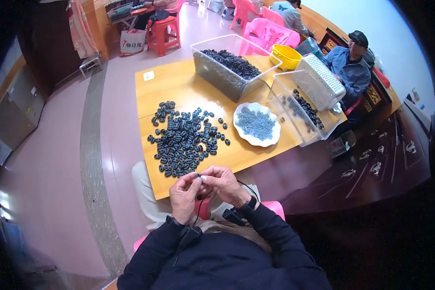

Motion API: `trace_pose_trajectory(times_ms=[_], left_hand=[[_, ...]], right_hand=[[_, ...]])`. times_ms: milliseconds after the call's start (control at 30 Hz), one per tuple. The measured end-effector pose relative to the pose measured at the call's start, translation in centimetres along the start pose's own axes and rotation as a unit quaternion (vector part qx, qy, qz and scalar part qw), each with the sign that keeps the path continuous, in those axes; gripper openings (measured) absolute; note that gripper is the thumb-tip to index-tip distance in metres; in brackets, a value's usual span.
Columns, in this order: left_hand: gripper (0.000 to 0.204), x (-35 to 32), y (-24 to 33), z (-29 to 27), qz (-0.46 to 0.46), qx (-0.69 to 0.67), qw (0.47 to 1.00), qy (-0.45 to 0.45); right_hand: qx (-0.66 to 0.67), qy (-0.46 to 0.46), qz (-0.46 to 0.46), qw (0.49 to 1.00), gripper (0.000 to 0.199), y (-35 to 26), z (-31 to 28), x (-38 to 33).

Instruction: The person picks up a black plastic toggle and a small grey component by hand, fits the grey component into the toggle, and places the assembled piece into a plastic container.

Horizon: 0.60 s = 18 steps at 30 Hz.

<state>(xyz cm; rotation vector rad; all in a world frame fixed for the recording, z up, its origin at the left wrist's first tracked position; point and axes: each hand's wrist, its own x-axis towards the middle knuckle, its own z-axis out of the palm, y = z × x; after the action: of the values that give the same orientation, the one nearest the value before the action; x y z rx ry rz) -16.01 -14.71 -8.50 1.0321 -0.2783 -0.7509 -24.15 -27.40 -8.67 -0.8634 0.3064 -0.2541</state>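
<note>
At the table's near edge, my left hand and my right hand meet fingertip to fingertip. Both are closed in a pinch around one small black oval piece, mostly covered by the fingers. Just beyond them spreads a pile of similar black two-holed oval pieces, many lying flat and close together. Right of the pile, a white scalloped plate carries a heap of small thin grey metal parts, too small to tell whether screws or pins.
A clear plastic bin full of black pieces stands at the back of the wooden table. Another clear bin holds fewer, beside a white perforated basket and a yellow bowl. A person sits at the far right.
</note>
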Motion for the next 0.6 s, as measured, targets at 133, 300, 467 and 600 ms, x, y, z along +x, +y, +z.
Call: trace_pose_trajectory(times_ms=[133,300,467,600], left_hand=[[0.023,0.0,0.1,-0.2,-0.007,0.003,1.000,-0.029],[0.026,-0.2,0.3,-0.2,-0.038,-0.010,0.999,-0.031],[0.028,-0.2,0.4,-0.2,-0.057,0.002,0.998,0.006],[0.027,-0.3,0.6,0.1,-0.068,0.005,0.998,0.007]], right_hand=[[-0.006,-0.012,0.017,1.000,0.013,-1.0,0.4,-0.3],[-0.064,0.047,-0.032,0.996,0.014,-2.6,0.4,-1.0],[-0.109,0.248,-0.283,0.920,0.016,-9.7,-1.8,-1.3],[-0.141,0.361,-0.420,0.821,0.032,-18.9,-5.6,-2.6]])
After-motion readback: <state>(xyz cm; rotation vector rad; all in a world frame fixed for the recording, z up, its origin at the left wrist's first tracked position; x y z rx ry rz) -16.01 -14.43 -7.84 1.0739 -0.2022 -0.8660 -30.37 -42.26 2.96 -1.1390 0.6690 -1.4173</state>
